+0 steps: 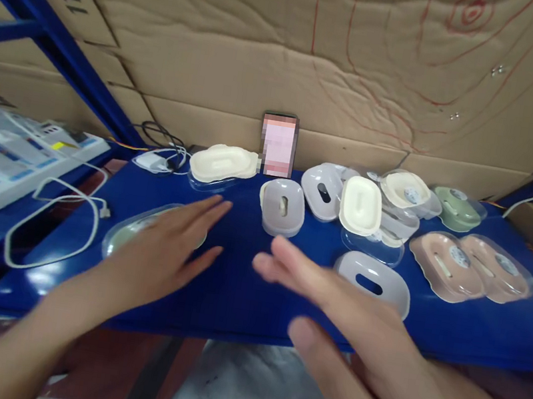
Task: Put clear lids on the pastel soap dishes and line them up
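Observation:
My left hand point(165, 244) is stretched out, palm down, over a green soap dish under a clear cover point(122, 234), hiding much of it; whether they touch I cannot tell. My right hand point(331, 304) hangs in the air at the front with thumb and fingers apart and nothing between them. Just behind it lies a grey slotted tray point(397, 284), partly covered by the hand. Farther back, in the middle, stands a small stack topped by a grey slotted tray point(284, 206). A cream dish point(361, 206) leans near another grey tray point(322, 191).
A phone point(278, 145) leans against the cardboard wall point(206, 68). Cream dishes point(222, 163) sit at back left, pink covered dishes point(453, 266) and a green one point(457, 209) at right. A white cable point(10, 240) and power strip point(65, 161) lie left on the blue table point(229, 308).

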`<state>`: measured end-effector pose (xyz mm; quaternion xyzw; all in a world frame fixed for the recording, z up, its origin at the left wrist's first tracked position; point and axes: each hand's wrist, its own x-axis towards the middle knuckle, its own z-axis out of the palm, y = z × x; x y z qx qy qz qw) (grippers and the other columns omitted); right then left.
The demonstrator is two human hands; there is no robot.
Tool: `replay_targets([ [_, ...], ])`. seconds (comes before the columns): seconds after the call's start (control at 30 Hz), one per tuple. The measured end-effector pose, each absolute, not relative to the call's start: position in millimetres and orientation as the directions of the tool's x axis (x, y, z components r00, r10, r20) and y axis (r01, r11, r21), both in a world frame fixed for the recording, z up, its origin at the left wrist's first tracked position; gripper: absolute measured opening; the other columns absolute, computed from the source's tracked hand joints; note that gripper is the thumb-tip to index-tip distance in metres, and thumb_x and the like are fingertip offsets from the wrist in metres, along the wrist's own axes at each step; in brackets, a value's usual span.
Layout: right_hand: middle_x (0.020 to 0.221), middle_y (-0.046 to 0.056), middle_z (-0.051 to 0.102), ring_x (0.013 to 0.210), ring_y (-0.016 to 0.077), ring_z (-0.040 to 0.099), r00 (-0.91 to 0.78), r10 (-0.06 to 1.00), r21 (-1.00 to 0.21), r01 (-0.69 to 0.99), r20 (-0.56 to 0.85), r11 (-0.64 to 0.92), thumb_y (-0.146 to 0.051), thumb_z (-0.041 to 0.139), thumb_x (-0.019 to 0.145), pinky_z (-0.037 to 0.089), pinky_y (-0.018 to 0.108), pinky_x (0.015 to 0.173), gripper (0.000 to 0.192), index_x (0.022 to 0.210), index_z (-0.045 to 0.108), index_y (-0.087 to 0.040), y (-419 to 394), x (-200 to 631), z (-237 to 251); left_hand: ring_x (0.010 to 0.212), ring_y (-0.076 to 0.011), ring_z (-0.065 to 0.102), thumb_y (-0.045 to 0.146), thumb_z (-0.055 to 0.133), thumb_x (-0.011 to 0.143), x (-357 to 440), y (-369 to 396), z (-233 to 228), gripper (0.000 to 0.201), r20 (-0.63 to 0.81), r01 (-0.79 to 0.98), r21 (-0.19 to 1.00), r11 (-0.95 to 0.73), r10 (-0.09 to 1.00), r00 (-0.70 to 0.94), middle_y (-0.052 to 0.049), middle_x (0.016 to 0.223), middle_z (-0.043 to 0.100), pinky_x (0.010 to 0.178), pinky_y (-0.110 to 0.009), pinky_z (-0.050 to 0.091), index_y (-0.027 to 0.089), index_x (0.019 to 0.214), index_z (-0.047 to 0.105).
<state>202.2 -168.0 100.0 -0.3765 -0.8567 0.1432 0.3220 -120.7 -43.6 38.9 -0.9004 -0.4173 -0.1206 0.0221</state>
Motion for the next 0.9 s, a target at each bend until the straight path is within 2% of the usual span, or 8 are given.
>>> replay_targets([
  [0.07, 0.151, 0.012, 0.068, 0.137, 0.0281, 0.068, -0.511, 0.735, -0.338, 0.664, 0.446, 0.667, -0.03, 0.048, 0.113, 0.06, 0.051, 0.113, 0.051, 0.163, 0.047, -0.019, -137.4, 186.3, 89.3, 0.156, -0.035, 0.049, 0.034, 0.04, 0.11, -84.4, -28.9, 30.9, 0.061, 0.15, 0.72, 0.067, -0.69, 0.721, 0.677, -0.019, 0.172, 0.044, 0.124, -0.055, 0.048, 0.016, 0.168, 0.034],
  [0.17, 0.149, 0.017, 0.069, 0.135, 0.0333, 0.068, -0.533, 0.731, -0.121, 0.767, 0.426, 0.63, -0.025, 0.051, 0.112, 0.058, 0.059, 0.112, 0.044, 0.154, 0.056, -0.012, -118.3, 184.8, 52.0, 0.153, -0.036, 0.053, 0.016, 0.041, 0.103, -46.5, -8.7, 14.6, 0.062, 0.106, 0.764, 0.081, -0.64, 0.768, 0.632, -0.024, 0.167, 0.049, 0.12, -0.055, 0.051, 0.008, 0.164, 0.039],
  [0.23, 0.149, 0.017, 0.069, 0.135, 0.0314, 0.068, -0.547, 0.722, -0.123, 0.755, 0.425, 0.644, -0.023, 0.052, 0.111, 0.058, 0.056, 0.112, 0.046, 0.156, 0.053, -0.012, -114.0, 197.7, 27.1, 0.156, -0.0357, 0.05, 0.013, 0.043, 0.101, -33.7, -1.8, 5.6, 0.063, 0.128, 0.773, 0.107, -0.625, 0.78, 0.613, -0.024, 0.169, 0.046, 0.121, -0.055, 0.05, 0.008, 0.164, 0.038],
  [0.37, 0.149, 0.014, 0.069, 0.135, 0.028, 0.068, -0.5, 0.749, -0.214, 0.751, 0.435, 0.625, -0.025, 0.053, 0.111, 0.059, 0.052, 0.111, 0.048, 0.159, 0.051, -0.018, -103.9, 228.2, 4.4, 0.16, -0.0353, 0.043, 0.017, 0.046, 0.103, -25.1, -0.2, -5.9, 0.06, 0.201, 0.731, 0.209, -0.65, 0.76, 0.618, -0.022, 0.173, 0.041, 0.125, -0.056, 0.045, 0.012, 0.163, 0.037],
  [0.5, 0.152, 0.012, 0.067, 0.138, 0.0293, 0.066, -0.57, 0.726, -0.123, 0.748, 0.385, 0.652, -0.025, 0.052, 0.111, 0.056, 0.053, 0.114, 0.045, 0.156, 0.056, -0.02, -96.0, 236.0, 5.3, 0.161, -0.0373, 0.04, 0.022, 0.051, 0.102, -22.1, 6.0, -15.3, 0.065, 0.237, 0.701, 0.322, -0.636, 0.771, 0.591, -0.023, 0.173, 0.041, 0.127, -0.059, 0.041, 0.013, 0.164, 0.032],
  [0.6, 0.156, 0.013, 0.064, 0.139, 0.03, 0.065, -0.581, 0.74, -0.054, 0.774, 0.339, 0.631, -0.027, 0.05, 0.112, 0.055, 0.05, 0.114, 0.048, 0.159, 0.054, -0.018, -91.9, 230.3, 10.0, 0.158, -0.0372, 0.045, 0.026, 0.053, 0.104, -22.8, 12.6, -21.3, 0.066, 0.212, 0.677, 0.382, -0.629, 0.773, 0.598, -0.023, 0.167, 0.048, 0.127, -0.061, 0.04, 0.013, 0.164, 0.032],
  [0.8, 0.17, 0.02, 0.047, 0.152, 0.0356, 0.052, -0.494, 0.825, 0.078, 0.867, 0.274, 0.493, -0.031, 0.051, 0.11, 0.044, 0.055, 0.122, 0.06, 0.165, 0.043, -0.009, -54.6, 213.6, 19.0, 0.156, -0.038, 0.046, 0.029, 0.052, 0.106, -30.5, 11.3, -22.4, 0.058, 0.175, 0.659, 0.371, -0.655, 0.746, 0.643, -0.018, 0.162, 0.057, 0.128, -0.065, 0.035, 0.018, 0.162, 0.039],
  [0.9, 0.167, 0.022, 0.049, 0.153, 0.0364, 0.051, -0.463, 0.859, 0.086, 0.886, 0.217, 0.455, -0.03, 0.054, 0.109, 0.038, 0.058, 0.124, 0.06, 0.165, 0.043, -0.011, -32.1, 210.6, 16.2, 0.151, -0.0341, 0.052, 0.028, 0.051, 0.107, -32.9, 7.5, -19.1, 0.051, 0.175, 0.627, 0.335, -0.704, 0.7, 0.693, -0.015, 0.156, 0.062, 0.128, -0.065, 0.033, 0.021, 0.158, 0.045],
])
